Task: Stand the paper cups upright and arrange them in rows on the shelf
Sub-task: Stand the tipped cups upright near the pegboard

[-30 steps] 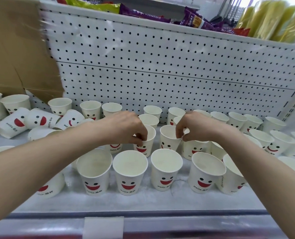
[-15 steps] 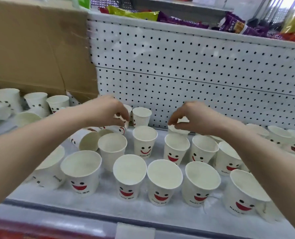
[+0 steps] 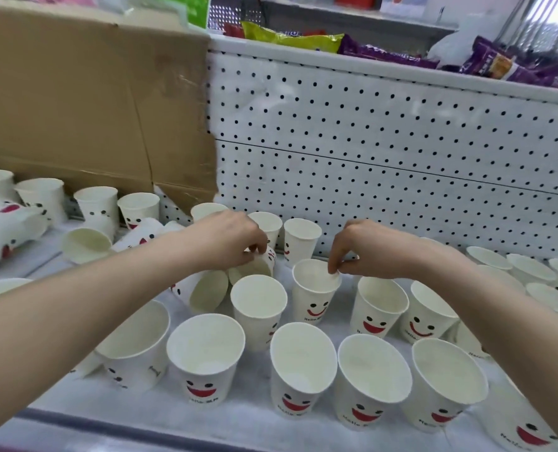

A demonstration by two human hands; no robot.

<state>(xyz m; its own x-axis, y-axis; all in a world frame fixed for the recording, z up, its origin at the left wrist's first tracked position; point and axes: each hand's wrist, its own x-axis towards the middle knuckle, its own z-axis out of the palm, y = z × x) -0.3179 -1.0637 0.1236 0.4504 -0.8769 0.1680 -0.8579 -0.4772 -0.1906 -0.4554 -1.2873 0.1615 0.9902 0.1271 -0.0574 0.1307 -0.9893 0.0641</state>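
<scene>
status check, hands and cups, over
Left hand grips tipped cup. Right hand pinches rim of upright cup. Fallen cup lies close beside the left hand.

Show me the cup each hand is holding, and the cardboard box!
upright cup (image 3: 315,308): head view, smiling front; right hand (image 3: 369,252) pinches its rim.
tipped cup (image 3: 251,270): head view, inner wall; left hand (image 3: 225,239) holds it.
cardboard box (image 3: 75,102): head view, front flap.

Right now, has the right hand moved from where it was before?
Yes. Against the pegboard, the right hand has come left and nearer the person, and now pinches the rim of the thin-smile cup.
</scene>
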